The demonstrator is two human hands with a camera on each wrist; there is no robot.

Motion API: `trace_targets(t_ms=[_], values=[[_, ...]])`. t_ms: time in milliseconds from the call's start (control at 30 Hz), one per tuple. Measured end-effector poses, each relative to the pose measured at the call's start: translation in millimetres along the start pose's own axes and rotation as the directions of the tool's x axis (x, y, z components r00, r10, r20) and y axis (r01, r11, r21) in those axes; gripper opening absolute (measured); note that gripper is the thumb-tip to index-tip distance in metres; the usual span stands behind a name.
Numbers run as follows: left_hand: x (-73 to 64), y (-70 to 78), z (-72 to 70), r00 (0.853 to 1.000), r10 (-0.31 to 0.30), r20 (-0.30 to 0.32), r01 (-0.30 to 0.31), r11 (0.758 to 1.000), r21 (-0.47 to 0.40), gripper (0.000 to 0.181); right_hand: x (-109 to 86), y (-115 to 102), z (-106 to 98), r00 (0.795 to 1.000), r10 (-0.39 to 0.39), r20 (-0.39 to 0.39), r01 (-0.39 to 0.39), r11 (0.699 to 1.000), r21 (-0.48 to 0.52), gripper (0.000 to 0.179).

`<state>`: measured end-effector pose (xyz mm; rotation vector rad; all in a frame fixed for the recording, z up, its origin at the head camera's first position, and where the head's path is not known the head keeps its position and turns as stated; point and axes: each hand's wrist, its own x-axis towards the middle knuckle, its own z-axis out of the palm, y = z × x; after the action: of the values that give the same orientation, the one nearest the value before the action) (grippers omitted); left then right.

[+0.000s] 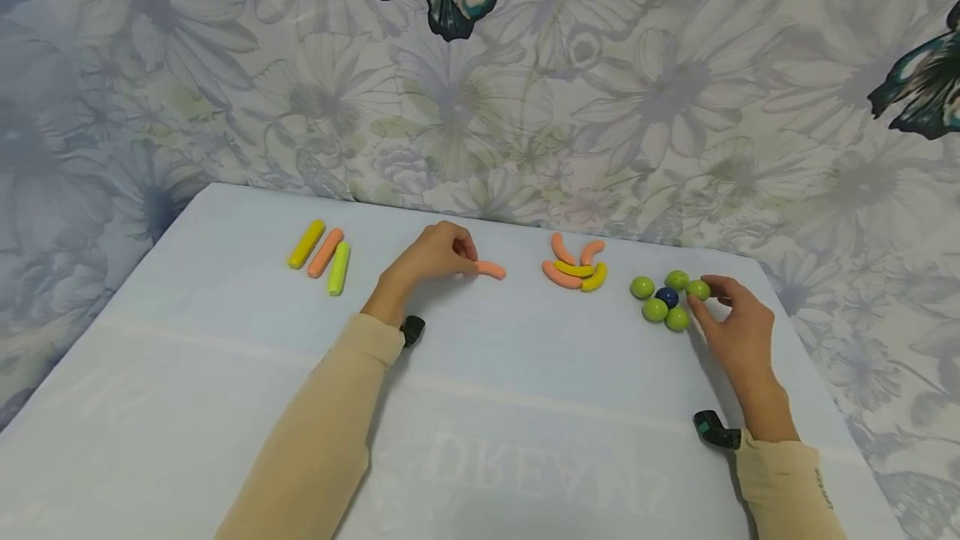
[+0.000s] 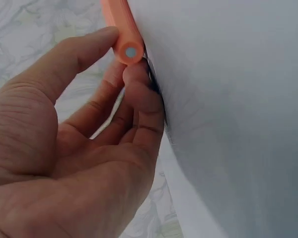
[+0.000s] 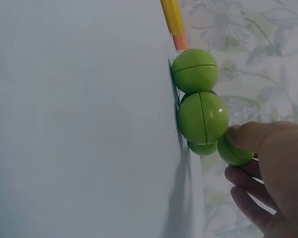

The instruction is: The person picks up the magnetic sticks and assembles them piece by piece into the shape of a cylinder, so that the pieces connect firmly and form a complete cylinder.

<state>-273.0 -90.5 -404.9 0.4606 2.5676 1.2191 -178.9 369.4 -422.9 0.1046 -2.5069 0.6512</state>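
My left hand [image 1: 438, 252] pinches the near end of an orange curved stick [image 1: 491, 270] at the table's middle. In the left wrist view, thumb and fingertips hold this stick [image 2: 121, 27], whose end shows a pale round disc. At the right, my right hand [image 1: 741, 325] pinches a green ball [image 1: 698, 290] between thumb and fingers. That ball sits at the edge of a cluster of several green balls [image 1: 655, 310] around a dark blue ball [image 1: 666, 297]. The right wrist view shows the pinched green ball [image 3: 234, 152] partly behind the thumb.
Several curved orange and yellow sticks [image 1: 573, 270] lie grouped between the hands. To the left lie three straight sticks: yellow [image 1: 307, 244], orange [image 1: 326, 253] and lime green [image 1: 339, 269]. A flowered wall [image 1: 465, 132] stands behind the white table [image 1: 225, 407].
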Motion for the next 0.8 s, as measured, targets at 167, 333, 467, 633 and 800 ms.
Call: trace_targets(t_ms=[167,333,467,633,800], values=[[1.2,-0.5,-0.7,1.000,-0.017,-0.013,0.016,0.999,-0.051,0.013,9.9,-14.2,-1.0,0.999,-0.048,0.010,0.048,0.999,0.010,0.037],[0.1,-0.6,-1.6,0.999,-0.042,-0.026,0.041,0.998,-0.045,0.013,20.1,-42.5,13.1,0.996,-0.083,0.040,0.080,0.994,0.073,0.037],[-0.4,-1.4,-2.2,0.998,-0.052,-0.028,0.051,0.998,-0.048,0.014,29.6,-69.0,33.0,0.988,-0.145,0.061,0.136,0.983,0.126,0.036],[-1.7,-1.1,-3.2,0.998,-0.058,-0.034,0.056,0.997,-0.058,0.014,38.9,-99.2,59.5,0.974,-0.195,0.115,0.171,0.966,0.191,0.036],[-2.8,-1.6,-3.3,0.997,-0.074,-0.037,0.072,0.996,-0.058,0.014,43.8,-124.1,82.2,0.963,-0.201,0.182,0.151,0.954,0.257,0.035]])
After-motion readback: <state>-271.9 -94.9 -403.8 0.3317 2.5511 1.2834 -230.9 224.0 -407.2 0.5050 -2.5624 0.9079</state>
